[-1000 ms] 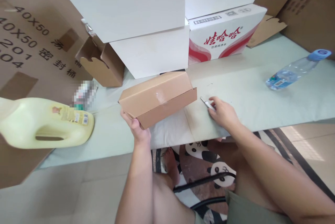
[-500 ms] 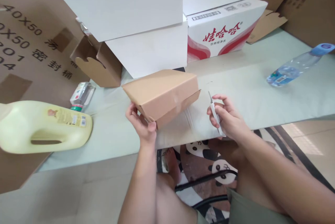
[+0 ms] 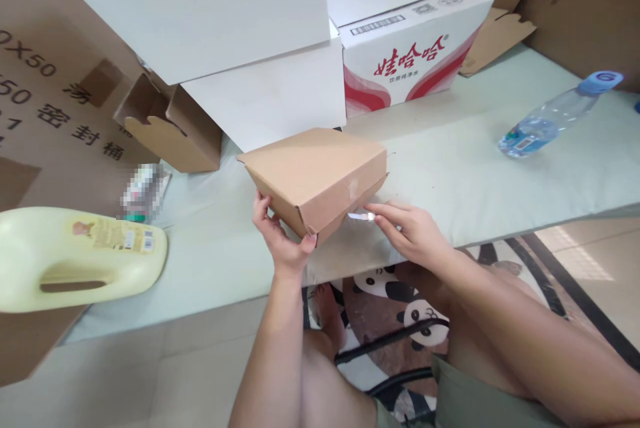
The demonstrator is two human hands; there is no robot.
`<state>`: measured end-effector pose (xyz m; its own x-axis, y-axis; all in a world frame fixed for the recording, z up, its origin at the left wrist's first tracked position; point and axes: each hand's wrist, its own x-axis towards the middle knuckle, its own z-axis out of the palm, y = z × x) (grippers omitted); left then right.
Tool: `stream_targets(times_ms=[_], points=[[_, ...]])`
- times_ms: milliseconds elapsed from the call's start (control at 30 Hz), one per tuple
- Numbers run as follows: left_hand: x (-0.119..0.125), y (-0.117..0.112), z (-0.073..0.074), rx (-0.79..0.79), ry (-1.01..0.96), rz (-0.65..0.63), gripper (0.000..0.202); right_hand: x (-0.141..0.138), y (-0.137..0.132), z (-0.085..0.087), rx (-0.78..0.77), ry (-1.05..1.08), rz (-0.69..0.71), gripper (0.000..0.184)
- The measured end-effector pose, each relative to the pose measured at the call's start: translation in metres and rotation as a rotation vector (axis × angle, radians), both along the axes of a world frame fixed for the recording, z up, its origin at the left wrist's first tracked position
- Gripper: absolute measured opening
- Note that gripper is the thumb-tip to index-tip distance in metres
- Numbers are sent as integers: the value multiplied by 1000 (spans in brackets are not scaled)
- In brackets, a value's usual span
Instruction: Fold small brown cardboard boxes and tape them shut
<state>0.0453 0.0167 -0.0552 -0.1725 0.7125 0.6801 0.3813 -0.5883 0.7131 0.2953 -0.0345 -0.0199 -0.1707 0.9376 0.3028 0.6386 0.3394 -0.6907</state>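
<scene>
A brown cardboard box [image 3: 320,165] is held tilted above the table, its lid closed. My left hand [image 3: 284,245] grips the box by its near left corner, thumb at the front and fingers around the side. In my right hand [image 3: 415,231] is a small knife [image 3: 359,216], pinched between thumb and fingers. Its thin blade points left at the lower front edge of the box, just below the seam by a patch of clear tape [image 3: 353,188]. Whether the blade touches the cardboard I cannot tell. Most of the knife's handle is hidden by my fingers.
White boxes [image 3: 280,95] and a red-and-white carton [image 3: 400,71] stand behind on the pale table cover [image 3: 450,168]. A water bottle [image 3: 540,125] lies at right. On the left are a yellow jug [image 3: 125,275], a blurred container [image 3: 145,191] and an open brown box [image 3: 185,131].
My right hand has moved left and turned, bringing the knife from beside the box to its front edge. The box has shifted slightly right, still in my left hand.
</scene>
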Motion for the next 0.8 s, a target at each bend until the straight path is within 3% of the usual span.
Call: stream_targets(times_ms=[333, 800], points=[[-4, -2, -2, -3, 11, -16, 100, 0, 0, 2, 104, 24, -66, 36], [-8, -3, 1, 11, 93, -36, 99, 5, 1, 5, 113, -132, -139, 37]])
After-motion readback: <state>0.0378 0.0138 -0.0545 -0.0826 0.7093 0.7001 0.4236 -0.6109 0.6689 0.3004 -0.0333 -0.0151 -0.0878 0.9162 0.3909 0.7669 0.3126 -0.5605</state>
